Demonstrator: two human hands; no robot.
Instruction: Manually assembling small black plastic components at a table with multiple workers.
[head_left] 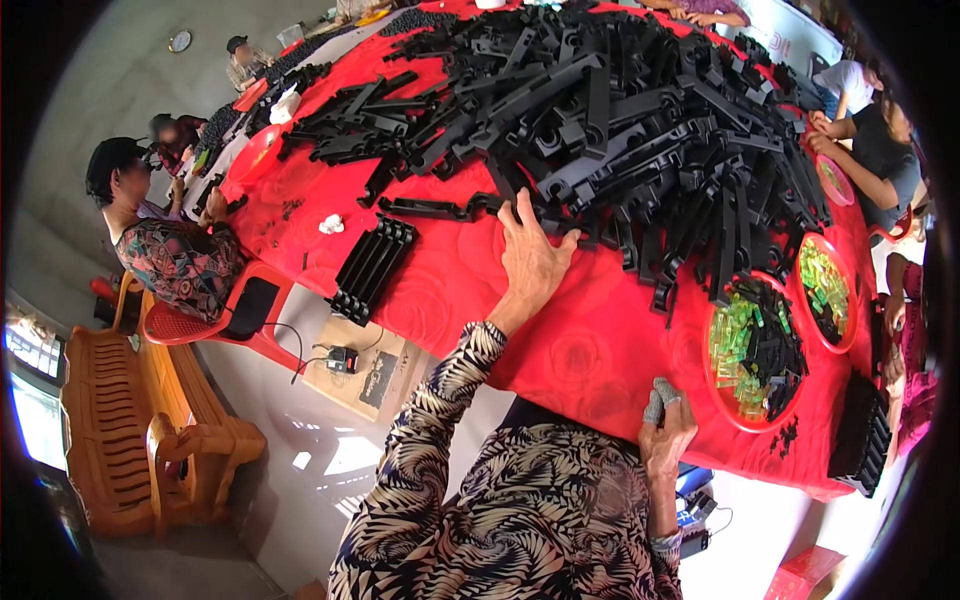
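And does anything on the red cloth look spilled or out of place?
Yes: small black bits lie loose on the cloth, just outside the nearer bowl of green and black pieces, as if spilled from it.

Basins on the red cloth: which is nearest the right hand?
The orange basin immediately right of the right hand; the similar basin beyond it and all others lie farther.

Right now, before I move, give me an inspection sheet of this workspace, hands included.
Surface: red-clothed table.
Work items: heap of black parts; row of black parts; orange-red basin of green and black pieces.
Clutter: crumpled white scrap; black bits beside the basin.
Hands: left hand, fingers spread at the heap's near edge, contact unclear; right hand, curled near the table edge, grey covers on two fingers.
Cables: cords by a small dark device, lower left.
Surroundings: seated people; wooden bench.
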